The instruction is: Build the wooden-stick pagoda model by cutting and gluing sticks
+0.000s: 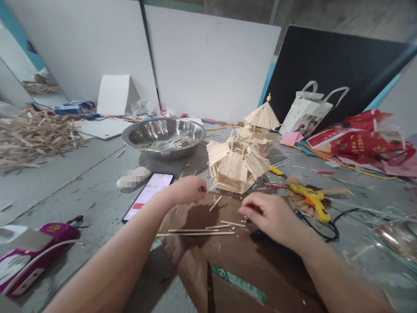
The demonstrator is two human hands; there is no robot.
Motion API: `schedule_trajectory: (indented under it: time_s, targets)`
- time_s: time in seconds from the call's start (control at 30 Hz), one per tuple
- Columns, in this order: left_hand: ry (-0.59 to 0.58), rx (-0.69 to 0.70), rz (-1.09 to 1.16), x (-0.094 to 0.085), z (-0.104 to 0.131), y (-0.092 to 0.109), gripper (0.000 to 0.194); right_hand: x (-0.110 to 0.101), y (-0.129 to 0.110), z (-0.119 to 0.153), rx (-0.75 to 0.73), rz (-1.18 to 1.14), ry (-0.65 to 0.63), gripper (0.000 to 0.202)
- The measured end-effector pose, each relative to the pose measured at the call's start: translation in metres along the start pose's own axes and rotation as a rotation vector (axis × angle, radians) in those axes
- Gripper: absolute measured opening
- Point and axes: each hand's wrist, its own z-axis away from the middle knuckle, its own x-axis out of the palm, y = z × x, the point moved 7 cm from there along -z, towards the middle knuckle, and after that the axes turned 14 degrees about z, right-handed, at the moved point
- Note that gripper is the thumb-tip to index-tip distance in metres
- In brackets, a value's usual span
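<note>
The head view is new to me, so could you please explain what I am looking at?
There is no robot here: a person works with two bare hands, and the one picture comes from a camera worn on the head, looking forward and down. The left hand and right hand are above a flat brown sheet, where thin pale wooden sticks lie. Just beyond stands a pale, slatted structure built of sticks. A shiny steel basin and a lit phone are to the left; a yellow glue gun is to the right. Whether either hand has something in its grip, I cannot tell.
</note>
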Motion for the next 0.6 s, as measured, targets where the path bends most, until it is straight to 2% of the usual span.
schedule_trajectory:
  time_s: [0.1, 0.23, 0.3, 0.43, 0.5, 0.6]
  targets:
    - [-0.032, 0.025, -0.17, 0.007, -0.001, 0.001, 0.018, 0.038, -0.027, 0.0, -0.172, 0.177, -0.17, 0.017]
    - [0.052, 0.039, -0.353, 0.006, 0.0, 0.004, 0.021, 0.07, -0.038, 0.0, -0.226, 0.335, -0.282, 0.014]
    - [0.028, 0.064, -0.376, 0.009, 0.005, 0.01, 0.021, 0.076, -0.036, 0.0, -0.221, 0.354, -0.302, 0.014]
    - [-0.175, 0.149, -0.35, 0.032, 0.021, 0.027, 0.019, 0.082, -0.027, -0.001, -0.217, 0.377, -0.36, 0.014]
    - [-0.198, 0.183, -0.398, 0.042, 0.025, 0.035, 0.018, 0.084, -0.023, 0.0, -0.219, 0.386, -0.389, 0.015]
    - [-0.209, 0.155, -0.496, 0.054, 0.024, 0.037, 0.021, 0.084, -0.023, 0.002, -0.245, 0.391, -0.409, 0.018]
